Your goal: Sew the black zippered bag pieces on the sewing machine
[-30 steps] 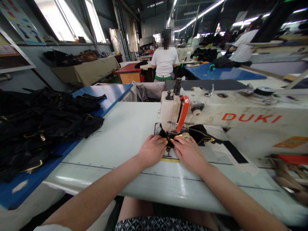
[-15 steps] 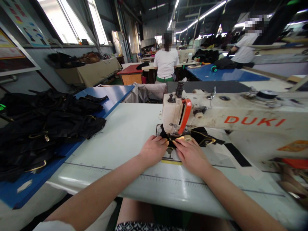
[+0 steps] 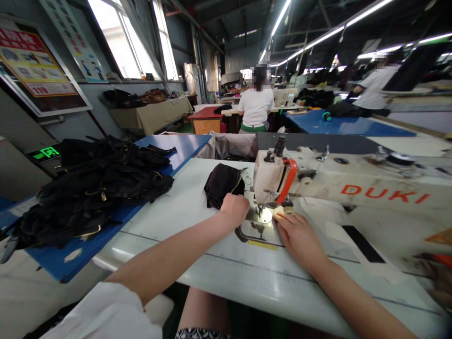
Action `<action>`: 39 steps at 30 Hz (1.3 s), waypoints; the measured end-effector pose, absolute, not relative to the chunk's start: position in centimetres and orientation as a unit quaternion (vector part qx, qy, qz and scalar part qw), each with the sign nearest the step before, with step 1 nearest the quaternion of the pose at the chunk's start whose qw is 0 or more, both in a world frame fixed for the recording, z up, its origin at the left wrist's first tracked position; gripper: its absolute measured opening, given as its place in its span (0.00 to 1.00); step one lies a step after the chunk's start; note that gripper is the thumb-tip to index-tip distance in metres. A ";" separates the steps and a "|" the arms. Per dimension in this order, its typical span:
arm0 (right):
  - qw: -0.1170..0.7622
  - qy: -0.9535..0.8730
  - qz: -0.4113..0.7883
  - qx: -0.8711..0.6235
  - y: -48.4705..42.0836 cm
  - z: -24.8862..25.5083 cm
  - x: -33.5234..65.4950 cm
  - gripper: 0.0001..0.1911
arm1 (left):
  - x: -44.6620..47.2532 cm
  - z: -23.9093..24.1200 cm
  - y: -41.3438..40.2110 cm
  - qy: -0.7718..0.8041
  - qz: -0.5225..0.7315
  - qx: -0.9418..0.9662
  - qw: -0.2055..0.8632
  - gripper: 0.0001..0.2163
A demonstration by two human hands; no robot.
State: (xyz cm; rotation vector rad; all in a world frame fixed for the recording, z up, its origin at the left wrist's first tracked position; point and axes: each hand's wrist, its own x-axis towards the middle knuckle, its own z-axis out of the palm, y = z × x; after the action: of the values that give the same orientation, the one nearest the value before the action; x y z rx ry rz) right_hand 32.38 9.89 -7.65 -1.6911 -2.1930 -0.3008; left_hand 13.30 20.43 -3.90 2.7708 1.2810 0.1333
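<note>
Left hand point(image 3: 234, 208) grips black fabric point(image 3: 223, 183); right hand point(image 3: 300, 235) rests flat.

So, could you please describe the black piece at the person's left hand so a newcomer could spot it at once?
Start at the cream sewing machine lettered DUKI on the white table. Just left of its needle head lies a small bunched black fabric piece with a gold edge, touched by the left hand. Unlike the big black pile on the blue table, it lies alone.

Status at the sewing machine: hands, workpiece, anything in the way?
Left hand gripping black piece, left of the needle. Right hand flat, empty, by the needle plate. Plate bare under the sewing machine head.
</note>
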 end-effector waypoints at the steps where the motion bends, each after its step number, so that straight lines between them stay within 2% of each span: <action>1: 0.185 -0.779 -0.096 -0.591 9.7 -7.6 32.4 0.15 | 12.9 -3.7 20.6 0.433 0.055 0.898 0.048 0.08; 10: 0.309 -0.802 0.035 -0.510 5.6 -7.1 27.4 0.16 | 6.0 -0.7 22.7 0.498 0.204 0.825 0.169 0.11; 12: 0.338 -0.790 0.072 -0.506 5.2 -7.0 25.9 0.17 | 3.0 0.7 22.3 0.478 0.257 0.803 0.248 0.11; 16: 0.373 -0.760 0.128 -0.517 6.9 -7.3 23.3 0.22 | -2.7 2.9 20.0 0.367 0.396 0.662 0.519 0.09; 18: 0.372 -0.766 0.138 -0.507 8.5 -7.7 21.9 0.25 | -4.5 3.1 18.1 0.372 0.384 0.644 0.547 0.09; 22: 0.340 -0.801 0.131 -0.475 10.6 -8.5 19.5 0.28 | -4.9 1.4 13.4 0.421 0.276 0.731 0.461 0.11; 24: 0.340 -0.802 0.133 -0.472 10.9 -8.9 18.8 0.28 | -3.8 0.2 11.1 0.413 0.239 0.810 0.341 0.15; 27: 0.365 -0.791 0.138 -0.471 10.9 -9.3 18.7 0.28 | -0.8 -1.8 9.5 0.404 0.182 0.884 0.150 0.27; 29: 0.380 -0.782 0.136 -0.474 10.7 -9.4 19.1 0.28 | 1.7 -2.9 10.2 0.428 0.133 0.891 0.074 0.25; 34: 0.380 -0.766 0.128 -0.502 8.9 -9.0 21.6 0.23 | 5.3 -3.5 15.0 0.504 0.085 0.855 0.084 0.15; 39: 0.386 -0.748 0.166 -0.514 6.7 -8.1 23.8 0.19 | 0.8 -0.1 17.4 0.479 0.117 0.848 0.193 0.07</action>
State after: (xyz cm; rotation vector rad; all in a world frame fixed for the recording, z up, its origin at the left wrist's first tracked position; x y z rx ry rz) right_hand 23.84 6.72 -8.10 -1.3078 -1.9045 0.4239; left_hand 0.78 17.35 -0.12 2.3801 1.3438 0.3274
